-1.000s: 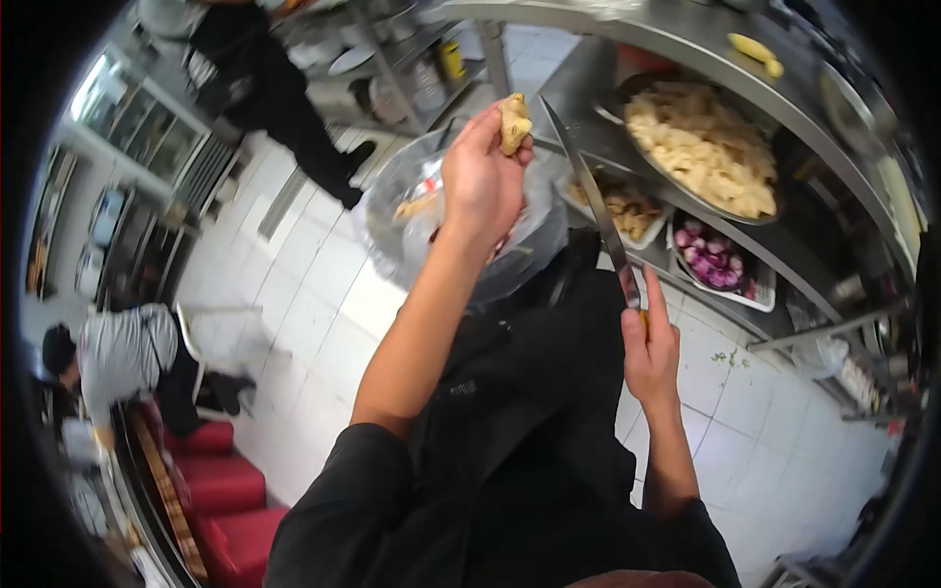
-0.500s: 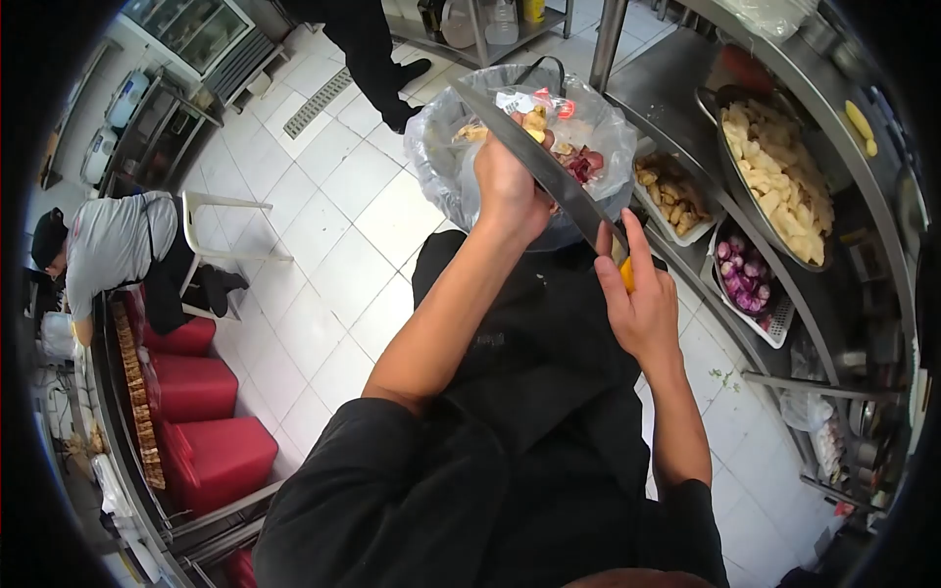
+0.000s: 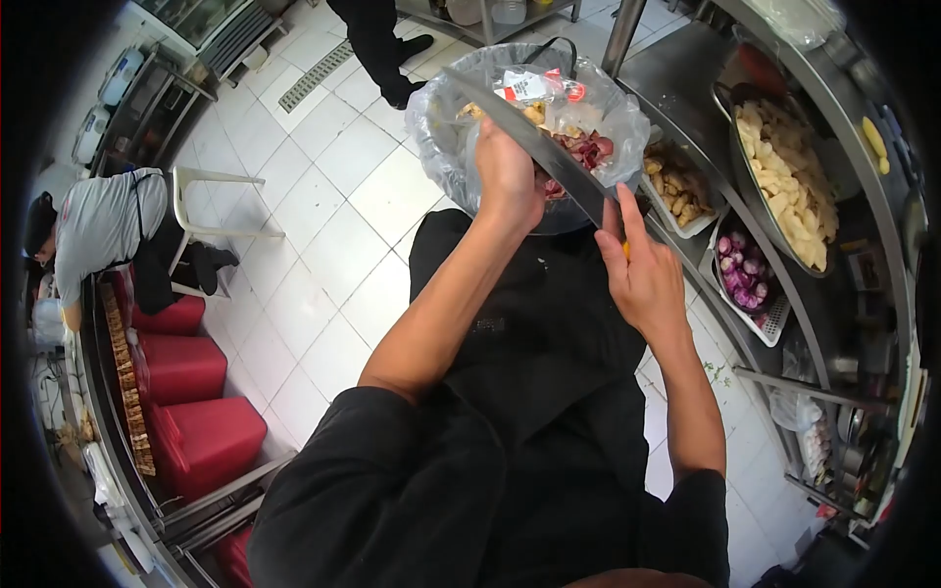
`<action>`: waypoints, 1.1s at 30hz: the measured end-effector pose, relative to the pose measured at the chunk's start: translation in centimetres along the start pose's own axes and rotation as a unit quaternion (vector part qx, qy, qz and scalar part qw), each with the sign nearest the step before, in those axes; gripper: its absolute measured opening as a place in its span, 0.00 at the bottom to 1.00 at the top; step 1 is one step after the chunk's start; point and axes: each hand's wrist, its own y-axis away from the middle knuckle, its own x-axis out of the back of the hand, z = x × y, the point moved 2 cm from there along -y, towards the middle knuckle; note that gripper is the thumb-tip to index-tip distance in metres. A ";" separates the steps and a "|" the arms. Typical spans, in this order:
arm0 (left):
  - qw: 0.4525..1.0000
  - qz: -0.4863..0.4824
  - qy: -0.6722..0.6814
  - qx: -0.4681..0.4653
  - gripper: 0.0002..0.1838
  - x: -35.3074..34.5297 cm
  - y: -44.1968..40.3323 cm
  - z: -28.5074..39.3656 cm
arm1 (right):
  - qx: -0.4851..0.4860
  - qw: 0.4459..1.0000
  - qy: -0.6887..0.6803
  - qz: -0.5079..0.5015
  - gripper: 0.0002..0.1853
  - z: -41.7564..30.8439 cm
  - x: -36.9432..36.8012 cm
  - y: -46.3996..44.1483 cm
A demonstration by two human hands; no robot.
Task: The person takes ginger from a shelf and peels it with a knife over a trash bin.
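My right hand [image 3: 642, 279] is closed round the yellow handle of a large knife [image 3: 549, 152], its broad blade slanting up and left. Behind that blade my left hand [image 3: 510, 176] is curled, its fingers partly hidden; a bit of the ginger piece [image 3: 534, 113] seems to show just above the blade, though it is hard to tell from the scraps behind. Both hands are over the near side of a bin with a clear plastic liner [image 3: 441, 147], which holds reddish peelings [image 3: 588, 149] and a plastic wrapper with a label [image 3: 529, 86].
Right of the bin, metal shelving [image 3: 676, 73] bears a large pan of pale peeled pieces [image 3: 784, 186], a tray of ginger [image 3: 676, 191] and a basket of purple onions [image 3: 743, 274]. One person's legs [image 3: 372, 44] stand beyond the bin; another person [image 3: 108, 225] bends at the left near red bins [image 3: 201, 441].
The knife has come across to my left hand, which has moved lower over the bin. The view has shifted, and the ginger piece is now mostly hidden behind the blade.
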 end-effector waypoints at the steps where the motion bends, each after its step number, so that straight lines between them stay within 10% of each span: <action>1: 1.000 -0.006 -0.003 0.000 0.10 0.1 -0.3 0.0 | 0.004 1.000 0.001 0.000 0.32 -0.1 -0.1 -0.2; 33: 0.999 -0.036 -0.001 0.006 0.09 5.5 -1.6 -1.3 | 0.026 0.991 -0.103 -0.079 0.35 -2.8 -3.6 -4.2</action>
